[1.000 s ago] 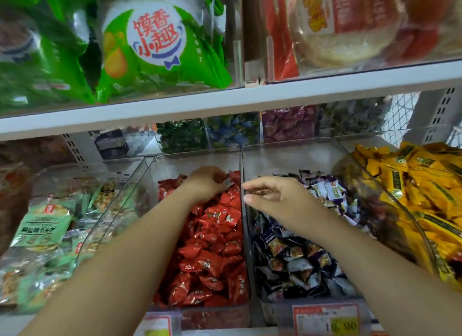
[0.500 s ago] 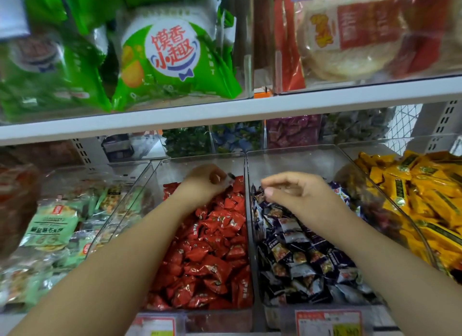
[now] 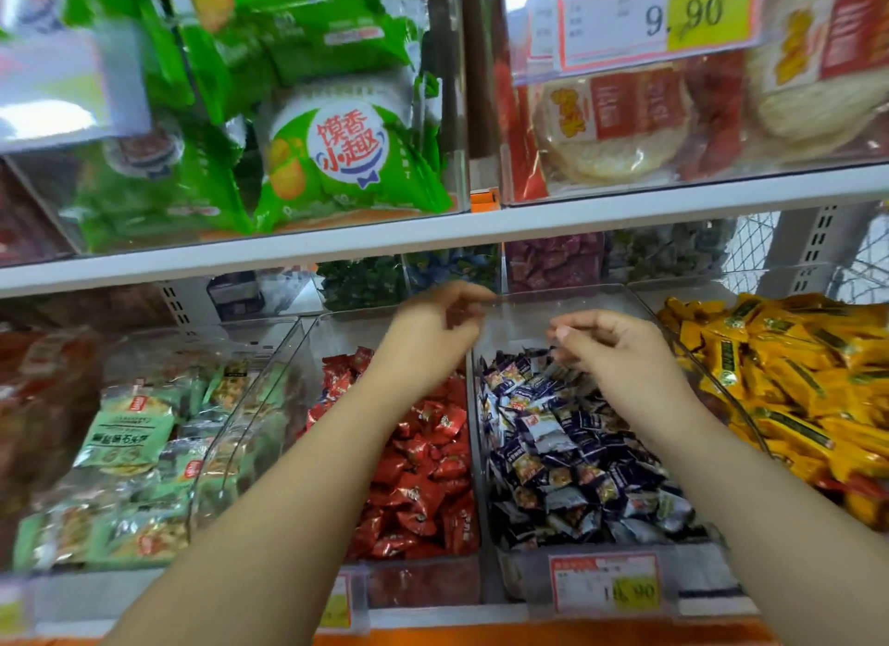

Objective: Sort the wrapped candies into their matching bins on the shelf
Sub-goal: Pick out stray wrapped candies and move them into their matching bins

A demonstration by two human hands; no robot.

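Observation:
My left hand [image 3: 430, 330] hovers above the back of the clear bin [image 3: 312, 337] of red wrapped candies [image 3: 423, 458]. It is motion-blurred with its fingers curled towards the divider, and whether it pinches anything is unclear. My right hand [image 3: 615, 352] hangs over the back of the neighbouring bin [image 3: 577, 304] of dark blue and white wrapped candies [image 3: 567, 458]. Its fingers curl in towards the thumb, and no candy shows between them. The two hands are close together on either side of the bin divider.
A bin of yellow wrapped candies [image 3: 789, 385] stands to the right and green snack packets [image 3: 130, 434] to the left. The white upper shelf [image 3: 433, 241] hangs just above my hands, carrying green bags [image 3: 336, 154]. Price tags [image 3: 606, 583] line the front edge.
Both hands have risen from the candy heaps towards the back of the bins. My left hand has left the red candies and shifted right. The view has tilted upward.

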